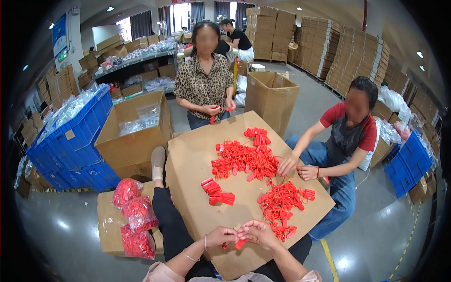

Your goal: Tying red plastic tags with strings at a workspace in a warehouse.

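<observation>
- Stacked cartons (357, 51) are ranged along the back right; the outermost are cut off by the dark fisheye rim.
- Blue crates (75, 141) are heaped with clear-wrapped goods (70, 113), whose contents cannot be made out.
- A cardboard surface (192, 150) is partly hidden at its near end by the hands and forearms (188, 258).
- A blue sign (59, 35) is mounted at far left; its lettering is too small to be read.
- Clear bags (139, 214) are filled with red pieces.
- The larger red pile (246, 160) is partly covered by a co-worker's hands (287, 165); single pieces are hard to separate.
- The left hand (223, 236) and right hand (260, 233) are held fingertip to fingertip, thumbs and forefingers nearly closed.
- A red strip (240, 244) is pinched there, above the near edge; its upper part is hidden.
</observation>
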Demonstrator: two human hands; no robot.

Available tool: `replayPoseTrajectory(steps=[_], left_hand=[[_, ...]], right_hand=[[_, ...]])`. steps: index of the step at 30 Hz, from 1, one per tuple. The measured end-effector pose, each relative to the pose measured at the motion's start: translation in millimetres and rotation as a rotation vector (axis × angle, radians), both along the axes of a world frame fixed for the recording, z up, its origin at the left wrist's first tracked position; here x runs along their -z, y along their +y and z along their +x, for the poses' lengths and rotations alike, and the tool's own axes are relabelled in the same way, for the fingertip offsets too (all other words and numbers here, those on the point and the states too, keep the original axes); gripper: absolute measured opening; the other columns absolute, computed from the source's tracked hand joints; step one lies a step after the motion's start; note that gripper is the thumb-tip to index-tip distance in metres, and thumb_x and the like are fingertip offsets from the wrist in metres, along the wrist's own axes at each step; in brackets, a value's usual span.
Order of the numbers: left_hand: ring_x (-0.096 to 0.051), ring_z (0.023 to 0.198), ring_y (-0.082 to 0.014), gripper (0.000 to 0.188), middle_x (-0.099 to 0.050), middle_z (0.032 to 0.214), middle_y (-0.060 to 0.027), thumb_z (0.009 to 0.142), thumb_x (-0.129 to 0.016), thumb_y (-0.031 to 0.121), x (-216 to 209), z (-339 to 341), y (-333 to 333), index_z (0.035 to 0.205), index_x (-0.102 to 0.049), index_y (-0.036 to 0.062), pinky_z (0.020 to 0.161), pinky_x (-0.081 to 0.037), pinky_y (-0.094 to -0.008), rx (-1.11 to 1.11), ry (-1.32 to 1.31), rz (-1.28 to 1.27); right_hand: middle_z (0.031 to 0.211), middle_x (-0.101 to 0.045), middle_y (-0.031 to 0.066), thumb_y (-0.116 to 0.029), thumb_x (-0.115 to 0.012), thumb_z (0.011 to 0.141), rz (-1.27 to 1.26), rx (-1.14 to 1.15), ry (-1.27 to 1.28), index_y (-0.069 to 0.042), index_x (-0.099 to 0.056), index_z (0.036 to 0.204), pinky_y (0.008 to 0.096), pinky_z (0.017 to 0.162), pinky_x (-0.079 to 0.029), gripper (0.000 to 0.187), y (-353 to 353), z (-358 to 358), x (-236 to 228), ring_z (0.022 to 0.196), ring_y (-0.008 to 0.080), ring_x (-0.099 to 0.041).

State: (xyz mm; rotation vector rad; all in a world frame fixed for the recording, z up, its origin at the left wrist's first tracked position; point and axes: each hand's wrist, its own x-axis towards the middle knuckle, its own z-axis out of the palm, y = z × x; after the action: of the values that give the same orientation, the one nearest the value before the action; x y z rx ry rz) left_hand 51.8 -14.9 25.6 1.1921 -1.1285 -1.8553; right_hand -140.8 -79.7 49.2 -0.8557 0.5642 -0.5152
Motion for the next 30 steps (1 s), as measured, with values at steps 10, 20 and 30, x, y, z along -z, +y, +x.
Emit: replayPoseTrajectory(steps=[10,20,30], left_hand=[[-0.041,0.052,-0.0035,0.018,-0.05,0.067,0.0032,0.087,-0.053,0.018,-15.8,-10.9,4.5,0.097,-0.058,0.0036,0.046,-0.032,-0.0158,-0.118,0.455,0.235],[-0.041,0.053,-0.0061,0.017,-0.05,0.069,-0.0016,0.087,-0.051,0.017,27.8,-30.5,-0.5,0.079,-0.053,0.0016,0.041,-0.032,-0.0187,-0.643,0.757,0.309],[-0.04,0.044,-0.0052,0.018,-0.046,0.057,0.0014,0.087,-0.054,0.019,16.5,-41.8,-1.0,0.074,-0.05,0.0064,0.037,-0.029,-0.0174,-0.843,0.53,0.19]], right_hand=[[0.089,-0.062,0.0132,-0.005,-0.051,0.087,0.223,0.203,-0.192,0.0,-0.056,0.096,0.0297,0.074,-0.051,0.012,8.4,-6.3,43.5,0.081,0.0185,-0.061],[0.08,-0.057,0.0023,-0.004,-0.055,0.085,-0.35,0.648,0.132,-0.003,-0.059,0.086,0.0191,0.061,-0.043,0.004,39.7,41.8,88.5,0.067,0.0065,-0.052],[0.081,-0.045,0.0087,-0.005,-0.068,0.067,-1.641,0.632,0.611,-0.008,-0.061,0.078,0.0349,0.068,-0.035,0.014,29.9,31.0,27.5,0.079,0.0238,-0.044]])
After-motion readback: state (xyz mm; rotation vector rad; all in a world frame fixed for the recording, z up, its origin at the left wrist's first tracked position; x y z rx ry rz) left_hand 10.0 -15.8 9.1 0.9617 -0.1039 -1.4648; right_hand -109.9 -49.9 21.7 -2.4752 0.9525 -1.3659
